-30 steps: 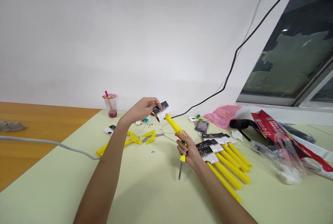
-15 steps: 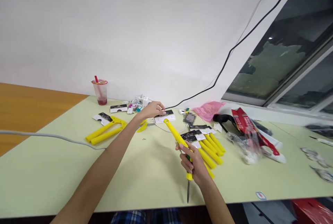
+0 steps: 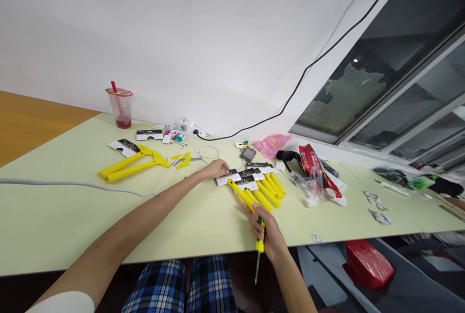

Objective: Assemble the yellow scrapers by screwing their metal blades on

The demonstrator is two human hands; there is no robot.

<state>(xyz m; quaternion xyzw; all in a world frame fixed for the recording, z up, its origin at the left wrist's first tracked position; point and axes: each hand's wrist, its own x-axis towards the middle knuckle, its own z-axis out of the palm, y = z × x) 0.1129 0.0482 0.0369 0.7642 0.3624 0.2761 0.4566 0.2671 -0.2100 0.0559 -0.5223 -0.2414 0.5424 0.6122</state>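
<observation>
My left hand pinches the edge of a black-and-white card, beside other such cards overlapping on the table. Several yellow handles stick out from those cards towards the right. My right hand is closed around a screwdriver with a yellow and green grip, its shaft pointing down past the table edge. The same hand also holds a yellow handle with a hole at its far end, reaching towards the card in my left hand.
Joined yellow handles lie at left, near more cards. Yellow pieces with a blade are at the centre. A drink cup stands by the wall. Pink plastic and a red package lie right. A grey cable crosses the left.
My left hand has brought the card from near the wall to the row of cards. My right hand still holds the screwdriver and yellow handle. The view has turned right and down.
</observation>
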